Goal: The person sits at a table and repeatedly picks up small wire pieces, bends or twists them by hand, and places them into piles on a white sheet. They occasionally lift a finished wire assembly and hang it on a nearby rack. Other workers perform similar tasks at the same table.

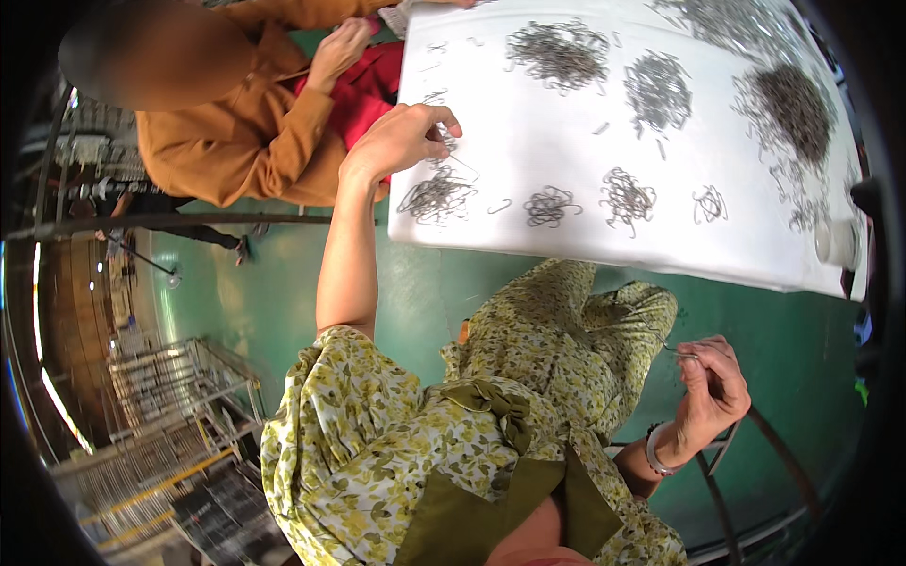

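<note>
My left hand (401, 141) hovers over the left edge of the white table (538, 141). Its thumb and forefinger are apart, and small bent wire pieces lie under the fingertips. Just nearer to me is a loose pile of thin metal hooks (437, 196). Off the table's near edge, at the right, my right hand (715, 382) pinches a thin metal hook (681, 353) between thumb and fingers. Along the near edge lie small heaps of hooks (551, 206), a tangled heap (628, 200) and a sparse one (710, 204).
Farther back are bigger heaps: a dark one (559, 55), a grey one (658, 91) and a dense one (795, 111). A whitish cup-like container (837, 243) lies at the near right corner. A co-worker in a brown jacket (236, 151) sits at the left. Metal racks (160, 396) stand behind.
</note>
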`<state>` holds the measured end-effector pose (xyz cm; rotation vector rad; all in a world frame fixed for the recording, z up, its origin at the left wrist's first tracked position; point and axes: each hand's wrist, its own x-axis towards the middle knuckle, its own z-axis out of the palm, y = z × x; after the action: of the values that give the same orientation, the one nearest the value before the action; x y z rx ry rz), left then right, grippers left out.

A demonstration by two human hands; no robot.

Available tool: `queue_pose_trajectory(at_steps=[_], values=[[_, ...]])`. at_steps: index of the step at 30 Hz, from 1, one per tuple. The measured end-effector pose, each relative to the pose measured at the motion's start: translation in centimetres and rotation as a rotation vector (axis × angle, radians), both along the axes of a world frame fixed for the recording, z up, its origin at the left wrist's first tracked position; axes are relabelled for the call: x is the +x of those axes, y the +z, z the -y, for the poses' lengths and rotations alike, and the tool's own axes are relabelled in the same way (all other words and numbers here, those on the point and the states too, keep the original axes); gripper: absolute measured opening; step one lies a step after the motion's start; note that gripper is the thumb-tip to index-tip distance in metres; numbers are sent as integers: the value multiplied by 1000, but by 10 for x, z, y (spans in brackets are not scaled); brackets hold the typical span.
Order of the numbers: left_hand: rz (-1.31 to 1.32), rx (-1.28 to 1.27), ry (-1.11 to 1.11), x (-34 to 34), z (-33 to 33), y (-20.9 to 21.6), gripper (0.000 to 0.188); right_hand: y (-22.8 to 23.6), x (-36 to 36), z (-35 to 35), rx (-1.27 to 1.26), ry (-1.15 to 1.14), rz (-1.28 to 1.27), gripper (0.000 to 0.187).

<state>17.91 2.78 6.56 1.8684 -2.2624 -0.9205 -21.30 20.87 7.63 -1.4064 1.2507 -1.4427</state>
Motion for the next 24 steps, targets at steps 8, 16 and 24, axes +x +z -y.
queue_pose_trajectory(at_steps=[8, 16, 24], values=[[-11, 75, 306, 43, -47, -35, 31, -7, -4, 2, -31, 56, -17, 19], [42, -191, 406, 30, -33, -64, 21, -4, 0, -4, -31, -6, 20, 14], [-117, -499, 315, -49, 89, -112, 16, -1, 0, -7, 24, -74, -1, 14]])
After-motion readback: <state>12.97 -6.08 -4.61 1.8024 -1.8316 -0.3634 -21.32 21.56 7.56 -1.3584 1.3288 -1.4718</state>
